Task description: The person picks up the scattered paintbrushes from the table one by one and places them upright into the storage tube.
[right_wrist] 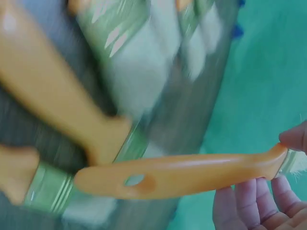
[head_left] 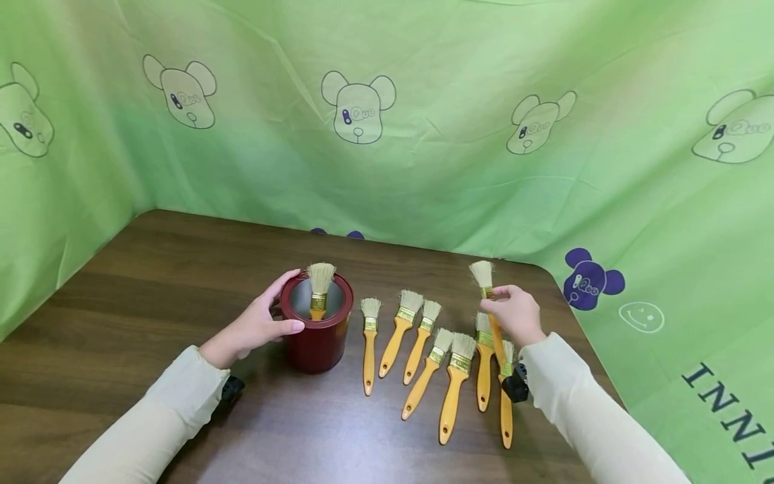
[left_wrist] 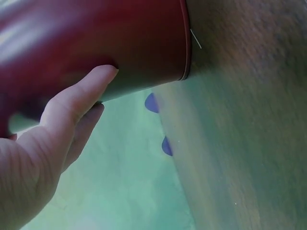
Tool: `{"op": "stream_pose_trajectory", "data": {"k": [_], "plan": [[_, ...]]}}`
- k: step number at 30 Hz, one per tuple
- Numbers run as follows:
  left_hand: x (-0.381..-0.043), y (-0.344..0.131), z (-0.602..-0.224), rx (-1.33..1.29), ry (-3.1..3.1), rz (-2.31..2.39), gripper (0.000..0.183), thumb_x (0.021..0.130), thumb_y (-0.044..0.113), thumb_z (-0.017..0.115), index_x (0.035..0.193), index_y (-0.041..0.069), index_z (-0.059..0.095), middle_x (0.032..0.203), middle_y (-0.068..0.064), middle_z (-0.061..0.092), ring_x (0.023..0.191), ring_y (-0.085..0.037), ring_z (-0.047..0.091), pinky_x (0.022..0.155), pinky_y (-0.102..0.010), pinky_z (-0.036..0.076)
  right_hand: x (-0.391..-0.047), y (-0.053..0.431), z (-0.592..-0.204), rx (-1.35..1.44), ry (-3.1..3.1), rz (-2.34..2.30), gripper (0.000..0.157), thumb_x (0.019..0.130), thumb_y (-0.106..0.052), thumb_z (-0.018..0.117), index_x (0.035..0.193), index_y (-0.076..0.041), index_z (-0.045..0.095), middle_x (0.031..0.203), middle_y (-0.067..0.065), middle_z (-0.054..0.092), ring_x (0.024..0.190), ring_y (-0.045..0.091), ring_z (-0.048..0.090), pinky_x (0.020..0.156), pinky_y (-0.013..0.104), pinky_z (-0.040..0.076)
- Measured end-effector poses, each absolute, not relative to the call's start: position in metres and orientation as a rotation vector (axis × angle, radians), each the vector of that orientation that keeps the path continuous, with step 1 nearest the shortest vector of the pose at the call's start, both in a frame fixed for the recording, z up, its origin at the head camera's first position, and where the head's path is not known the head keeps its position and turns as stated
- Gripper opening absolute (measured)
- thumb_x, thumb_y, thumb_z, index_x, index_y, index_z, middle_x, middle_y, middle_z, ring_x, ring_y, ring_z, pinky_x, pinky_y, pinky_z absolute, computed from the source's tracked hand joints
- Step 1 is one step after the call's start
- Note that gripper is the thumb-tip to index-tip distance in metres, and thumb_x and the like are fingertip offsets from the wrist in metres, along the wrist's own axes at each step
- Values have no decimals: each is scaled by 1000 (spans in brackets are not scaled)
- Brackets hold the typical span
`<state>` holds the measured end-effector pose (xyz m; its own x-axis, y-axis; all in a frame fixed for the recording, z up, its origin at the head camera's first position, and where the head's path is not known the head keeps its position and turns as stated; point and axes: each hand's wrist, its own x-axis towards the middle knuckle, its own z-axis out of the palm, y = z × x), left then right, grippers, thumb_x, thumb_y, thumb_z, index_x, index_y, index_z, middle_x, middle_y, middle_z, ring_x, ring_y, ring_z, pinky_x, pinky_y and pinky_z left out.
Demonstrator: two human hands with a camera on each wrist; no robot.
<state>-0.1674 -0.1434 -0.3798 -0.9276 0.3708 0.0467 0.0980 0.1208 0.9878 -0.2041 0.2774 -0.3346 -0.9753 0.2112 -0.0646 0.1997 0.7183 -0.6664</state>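
Seven paintbrushes [head_left: 455,393] lie on the brown wood-grain worktop [head_left: 151,282], bristle ends away from the person, orange handles towards the person. Their heads are of differing widths, with pale bristles and gold-coloured ferrules. To the left of this group stands a dark red can [head_left: 316,351], upright and open at the top, its interior grey. Another paintbrush [head_left: 320,296] stands inside it, bristles uppermost and projecting above the rim. The left hand [head_left: 263,323] is spread round the can's left side and grips it, thumb at the near side of the rim, fingers round the far side. The right hand [head_left: 519,314] pinches a raised paintbrush [head_left: 496,333] between thumb and fingers at the neck, close to the ferrule; its bristles point up and its handle slopes down over the rightmost brushes. Whether the handle touches them cannot be determined. A hole is visible near the handle's end in the right wrist view. Behind the worktop hangs a green curtain [head_left: 435,175] printed with bear-head outlines.
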Motion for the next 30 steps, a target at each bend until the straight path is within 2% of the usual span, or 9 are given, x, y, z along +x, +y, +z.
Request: {"op": "stream_pose_trajectory", "data": {"k": [6, 12, 18, 22, 30], "plan": [[-166, -144, -380, 427, 2143, 1904, 91, 82, 18, 74, 152, 11, 16, 136, -31, 36, 112, -37, 48, 69, -42, 53, -198, 230, -316, -292, -2759, 1494, 45, 87, -15, 64, 126, 4, 51, 108, 17, 59, 80, 16, 61, 71, 36, 55], [-164, -147, -379, 431, 1973, 1971, 92, 85, 16, 72, 153, 13, 10, 141, -30, 28, 113, -33, 45, 75, -41, 50, -195, 183, -296, -270, -2526, 1763, 44, 87, -11, 67, 124, 4, 50, 103, 10, 57, 75, 7, 59, 68, 30, 55], [-163, -147, -376, 425, 1946, 1981, 93, 85, 18, 72, 153, 13, 9, 142, -30, 25, 117, -37, 42, 78, -43, 49, -190, 144, -280, -157, -2247, 1908, 42, 86, -5, 68, 124, 4, 50, 97, 10, 56, 71, 8, 59, 64, 25, 54], [-163, -147, -375, 412, 1970, 1974, 93, 85, 18, 72, 153, 13, 9, 143, -29, 24, 117, -38, 43, 77, -43, 49, -186, 122, -274, -85, -2070, 2031, 40, 86, -3, 67, 121, 3, 49, 94, 10, 54, 72, 10, 59, 64, 26, 55], [-163, -143, -375, 418, 1982, 1992, 92, 85, 17, 72, 153, 12, 11, 142, -30, 28, 106, -27, 50, 71, -38, 50, -179, 92, -271, 7, -1977, 2097, 35, 85, -3, 69, 112, 0, 48, 90, 8, 51, 74, 12, 57, 65, 30, 55]]}}
